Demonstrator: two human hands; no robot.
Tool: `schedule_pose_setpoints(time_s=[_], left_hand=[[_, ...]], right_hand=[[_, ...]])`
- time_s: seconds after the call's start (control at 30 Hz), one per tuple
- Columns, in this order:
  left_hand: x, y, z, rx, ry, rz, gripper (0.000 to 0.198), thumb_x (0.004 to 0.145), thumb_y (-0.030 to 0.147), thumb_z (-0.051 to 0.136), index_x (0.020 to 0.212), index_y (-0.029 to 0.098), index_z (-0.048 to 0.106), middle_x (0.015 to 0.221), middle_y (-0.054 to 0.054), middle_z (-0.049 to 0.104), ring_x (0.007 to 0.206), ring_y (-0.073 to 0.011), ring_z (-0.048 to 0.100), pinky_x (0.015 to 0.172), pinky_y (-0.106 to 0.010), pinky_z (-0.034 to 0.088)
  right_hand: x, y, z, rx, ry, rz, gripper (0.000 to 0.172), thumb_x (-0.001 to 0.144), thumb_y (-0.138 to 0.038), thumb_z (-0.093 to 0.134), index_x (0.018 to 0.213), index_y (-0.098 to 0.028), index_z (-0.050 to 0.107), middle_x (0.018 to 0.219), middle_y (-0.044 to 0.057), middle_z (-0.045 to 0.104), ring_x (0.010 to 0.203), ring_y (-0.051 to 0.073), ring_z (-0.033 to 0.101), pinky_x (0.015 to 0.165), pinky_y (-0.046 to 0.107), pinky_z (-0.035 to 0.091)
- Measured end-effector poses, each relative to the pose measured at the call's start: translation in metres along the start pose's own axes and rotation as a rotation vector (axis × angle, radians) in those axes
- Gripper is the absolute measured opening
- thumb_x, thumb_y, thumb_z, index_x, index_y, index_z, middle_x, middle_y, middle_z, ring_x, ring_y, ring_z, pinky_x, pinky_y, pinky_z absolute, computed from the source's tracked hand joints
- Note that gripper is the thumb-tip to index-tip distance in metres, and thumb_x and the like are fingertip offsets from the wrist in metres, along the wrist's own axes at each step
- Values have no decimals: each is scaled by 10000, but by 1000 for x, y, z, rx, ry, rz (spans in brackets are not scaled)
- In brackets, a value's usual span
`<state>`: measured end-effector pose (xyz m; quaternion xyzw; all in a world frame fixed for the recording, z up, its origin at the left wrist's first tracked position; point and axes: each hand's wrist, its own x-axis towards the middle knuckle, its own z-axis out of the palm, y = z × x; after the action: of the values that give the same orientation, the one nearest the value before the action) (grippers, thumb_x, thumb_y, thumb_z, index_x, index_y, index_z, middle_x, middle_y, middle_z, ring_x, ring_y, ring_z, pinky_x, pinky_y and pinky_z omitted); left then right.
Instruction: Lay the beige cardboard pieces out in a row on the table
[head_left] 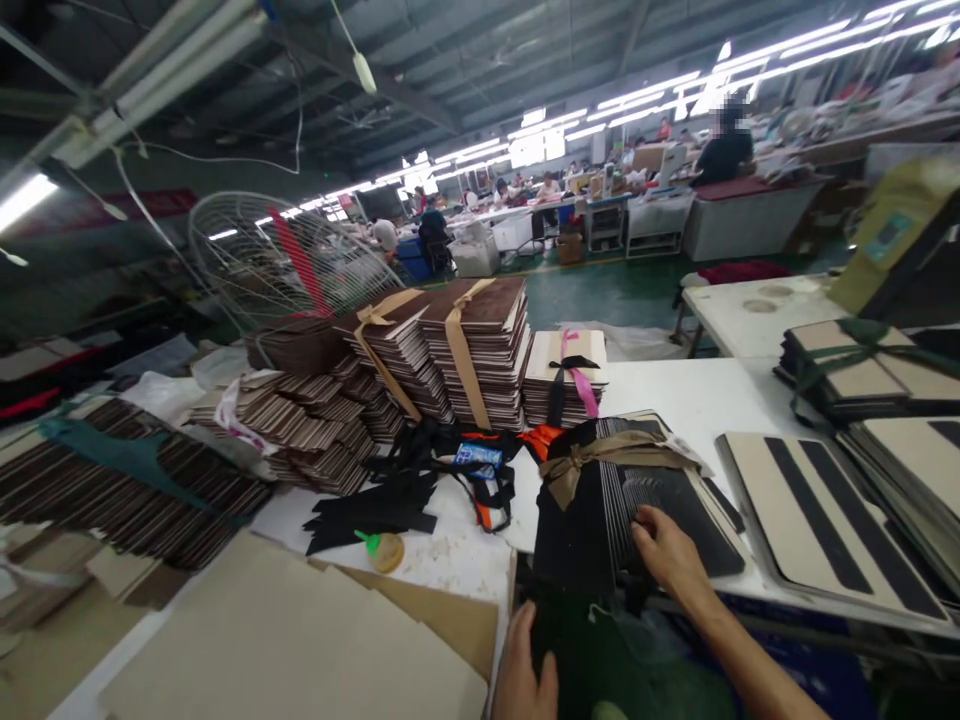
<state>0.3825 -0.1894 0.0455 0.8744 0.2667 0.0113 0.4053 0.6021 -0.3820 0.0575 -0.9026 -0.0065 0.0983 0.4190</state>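
At the right of centre, a stack of black panels (600, 500) is tied round with a tan strip (622, 450) knotted in a bow. My right hand (670, 552) reaches onto this stack from the lower right, its bent fingers closed at the panels' edges. Low in the view, my left hand (525, 668) is beside the table's front edge with thumb and fingers apart, nothing visible in it. Large beige boards (300, 640) lie flat to its left. Dark floor shows between the two hands.
Tied stacks of brown panels (480, 350) stand at the back, beside a smaller stack with a pink ribbon (581, 390). A green-capped bottle (385, 552) and black strips (375, 515) lie mid-table. Beige panels with black bands (817, 510) lie right. A large fan (285, 250) stands behind.
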Motion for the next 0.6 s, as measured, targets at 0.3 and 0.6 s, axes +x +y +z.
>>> schedule_pose_setpoints(time_s=[0.3,0.6], left_hand=[[103,63,37,227,-180,62,566,878,260,435,1429,132,455,1556,-92,372,1446,-247,289,1203,-421,228],[111,61,21,194,-203,131,521,884,304,434,1356,118,549,1494,-91,468,1397,-246,381,1187,-401,280]], right_hand=[[3,-4,0,65,-127,111,515,821,-379,487,1239,-88,565,1087,136,700,1007,273,660,896,351,462],[5,-23,20,341,-207,273,575,740,-468,560,1219,-156,501,925,77,729,819,244,690,694,338,508]])
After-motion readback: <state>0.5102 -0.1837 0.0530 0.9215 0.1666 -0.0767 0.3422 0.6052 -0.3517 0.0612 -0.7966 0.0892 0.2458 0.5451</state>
